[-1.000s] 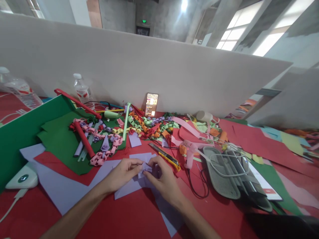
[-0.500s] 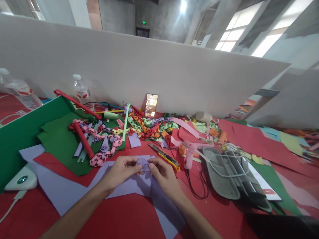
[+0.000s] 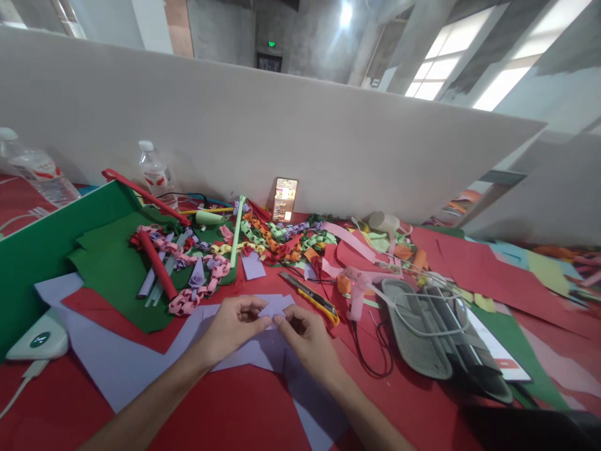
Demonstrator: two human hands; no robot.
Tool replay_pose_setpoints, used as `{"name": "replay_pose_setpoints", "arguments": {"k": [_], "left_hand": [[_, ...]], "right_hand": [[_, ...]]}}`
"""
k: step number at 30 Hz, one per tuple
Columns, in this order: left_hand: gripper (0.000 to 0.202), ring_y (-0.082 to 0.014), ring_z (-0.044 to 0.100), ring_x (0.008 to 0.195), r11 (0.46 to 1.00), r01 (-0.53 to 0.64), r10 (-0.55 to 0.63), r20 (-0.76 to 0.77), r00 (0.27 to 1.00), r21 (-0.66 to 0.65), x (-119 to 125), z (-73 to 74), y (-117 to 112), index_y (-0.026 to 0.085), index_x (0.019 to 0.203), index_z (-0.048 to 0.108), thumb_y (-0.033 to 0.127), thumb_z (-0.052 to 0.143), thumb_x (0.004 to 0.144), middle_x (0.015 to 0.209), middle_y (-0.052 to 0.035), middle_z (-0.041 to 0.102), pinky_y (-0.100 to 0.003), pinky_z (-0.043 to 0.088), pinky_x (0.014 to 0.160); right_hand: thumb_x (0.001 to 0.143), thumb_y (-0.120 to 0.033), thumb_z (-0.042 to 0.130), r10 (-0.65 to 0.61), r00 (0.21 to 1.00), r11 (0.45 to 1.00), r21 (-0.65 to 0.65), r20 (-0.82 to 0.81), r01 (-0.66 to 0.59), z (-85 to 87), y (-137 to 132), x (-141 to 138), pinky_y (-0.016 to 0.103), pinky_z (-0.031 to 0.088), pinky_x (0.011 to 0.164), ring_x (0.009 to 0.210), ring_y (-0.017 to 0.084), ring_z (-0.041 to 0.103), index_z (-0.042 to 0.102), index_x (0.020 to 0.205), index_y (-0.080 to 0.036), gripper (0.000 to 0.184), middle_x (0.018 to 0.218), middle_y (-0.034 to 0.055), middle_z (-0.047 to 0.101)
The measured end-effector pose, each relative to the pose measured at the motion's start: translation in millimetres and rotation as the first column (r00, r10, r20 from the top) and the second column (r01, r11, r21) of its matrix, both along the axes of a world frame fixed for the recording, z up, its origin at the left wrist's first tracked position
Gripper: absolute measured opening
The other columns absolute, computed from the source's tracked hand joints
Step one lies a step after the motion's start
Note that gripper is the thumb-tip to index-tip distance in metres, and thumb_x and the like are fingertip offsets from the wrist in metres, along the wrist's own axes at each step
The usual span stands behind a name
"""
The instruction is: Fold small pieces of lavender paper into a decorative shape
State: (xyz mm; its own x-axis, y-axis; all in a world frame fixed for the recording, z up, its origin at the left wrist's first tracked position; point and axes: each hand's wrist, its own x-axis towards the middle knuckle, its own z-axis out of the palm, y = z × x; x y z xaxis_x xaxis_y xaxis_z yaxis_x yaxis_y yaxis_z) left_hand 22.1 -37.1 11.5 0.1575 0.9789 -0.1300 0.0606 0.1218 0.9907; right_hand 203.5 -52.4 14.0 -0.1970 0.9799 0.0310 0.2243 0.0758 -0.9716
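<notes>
Holding small purple paper (image 3: 273,309) between clamped fingers of left hand (image 3: 233,328) and right hand (image 3: 308,337), over purple sheets (image 3: 258,352). Looks partly shaped; cannot tell the work left. Mind the cutter (image 3: 313,297) just right of the small purple paper; further right, a glue gun (image 3: 359,293). Behind it, see paper chains (image 3: 273,235), then a propped phone (image 3: 285,199).

The purple paper (image 3: 274,307) looks smooth and matt.

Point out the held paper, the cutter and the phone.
Held paper (image 3: 275,307): head view, on its exposed purple middle.
Cutter (image 3: 312,297): head view, on its body, about midway along.
Phone (image 3: 285,200): head view, on its lit screen.
</notes>
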Motion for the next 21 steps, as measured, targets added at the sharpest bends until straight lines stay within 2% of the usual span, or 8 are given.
{"name": "replay_pose_setpoints", "arguments": {"k": [9, 13, 16, 18, 19, 21], "left_hand": [[0.035, -0.0199, 0.064, 0.076, 1.000, 0.020, -0.020, 0.005, 1.000, 0.022, 0.6, -3.8, -0.3, 0.014, 0.092, 0.071, 0.037, 0.082, 0.068, 0.079, -0.0049, 0.070, -0.032, 0.052, 0.072], [0.041, -0.0229, 0.066, 0.087, 0.999, 0.021, -0.023, 0.034, 0.999, 0.040, 2.1, -3.0, 0.5, 0.016, 0.100, 0.069, 0.041, 0.081, 0.070, 0.092, -0.0080, 0.072, -0.034, 0.052, 0.079], [0.037, -0.0235, 0.066, 0.093, 0.998, 0.043, -0.046, 0.050, 0.998, 0.055, 2.1, -1.7, 1.0, 0.017, 0.103, 0.067, 0.040, 0.076, 0.076, 0.099, -0.0085, 0.071, -0.035, 0.052, 0.084], [0.030, -0.0215, 0.065, 0.090, 0.993, -0.012, 0.013, -0.006, 1.000, 0.115, 1.9, -0.7, -0.1, 0.020, 0.101, 0.065, 0.036, 0.074, 0.078, 0.098, -0.0061, 0.069, -0.032, 0.052, 0.079], [0.026, -0.0200, 0.064, 0.085, 0.981, -0.067, 0.081, -0.070, 0.994, 0.180, 1.7, 0.0, -1.2, 0.021, 0.097, 0.064, 0.035, 0.074, 0.078, 0.094, -0.0040, 0.067, -0.030, 0.051, 0.075], [0.018, -0.0170, 0.059, 0.073, 0.926, -0.149, 0.233, -0.213, 0.949, 0.347, 1.7, 1.6, -4.2, 0.022, 0.081, 0.061, 0.033, 0.076, 0.078, 0.081, 0.0001, 0.062, -0.027, 0.047, 0.066]], "right_hand": [[0.091, -0.046, 0.062, -0.027, 0.998, 0.998, 0.052, 0.057, 0.024, 1.9, -2.6, -1.8, 0.024, 0.030, 0.052, 0.055, 0.011, 0.038, 0.059, 0.067, -0.017, 0.037, 0.058, -0.0049, 0.043], [0.089, -0.047, 0.064, -0.054, 0.998, 0.998, 0.043, 0.038, 0.052, 1.0, -1.8, -1.3, 0.024, 0.032, 0.052, 0.056, 0.012, 0.041, 0.061, 0.069, -0.017, 0.036, 0.060, -0.0033, 0.048], [0.088, -0.043, 0.066, -0.089, 0.996, 0.992, 0.090, 0.029, 0.086, -0.6, -2.1, -1.7, 0.024, 0.036, 0.055, 0.059, 0.013, 0.045, 0.065, 0.075, -0.017, 0.030, 0.066, -0.0014, 0.054], [0.089, -0.039, 0.066, -0.124, 0.992, 0.984, 0.136, 0.028, 0.119, -1.5, -2.3, -2.3, 0.024, 0.036, 0.055, 0.060, 0.013, 0.045, 0.064, 0.077, -0.017, 0.025, 0.067, -0.0016, 0.054], [0.089, -0.038, 0.065, -0.142, 0.989, 0.979, 0.155, 0.030, 0.136, -1.9, -2.3, -2.6, 0.024, 0.036, 0.055, 0.060, 0.012, 0.044, 0.062, 0.077, -0.017, 0.024, 0.067, -0.0020, 0.053], [0.089, -0.035, 0.064, -0.174, 0.984, 0.969, 0.182, 0.027, 0.166, -2.7, -2.1, -3.3, 0.024, 0.035, 0.055, 0.059, 0.012, 0.042, 0.059, 0.078, -0.018, 0.021, 0.067, -0.0030, 0.050]]}}
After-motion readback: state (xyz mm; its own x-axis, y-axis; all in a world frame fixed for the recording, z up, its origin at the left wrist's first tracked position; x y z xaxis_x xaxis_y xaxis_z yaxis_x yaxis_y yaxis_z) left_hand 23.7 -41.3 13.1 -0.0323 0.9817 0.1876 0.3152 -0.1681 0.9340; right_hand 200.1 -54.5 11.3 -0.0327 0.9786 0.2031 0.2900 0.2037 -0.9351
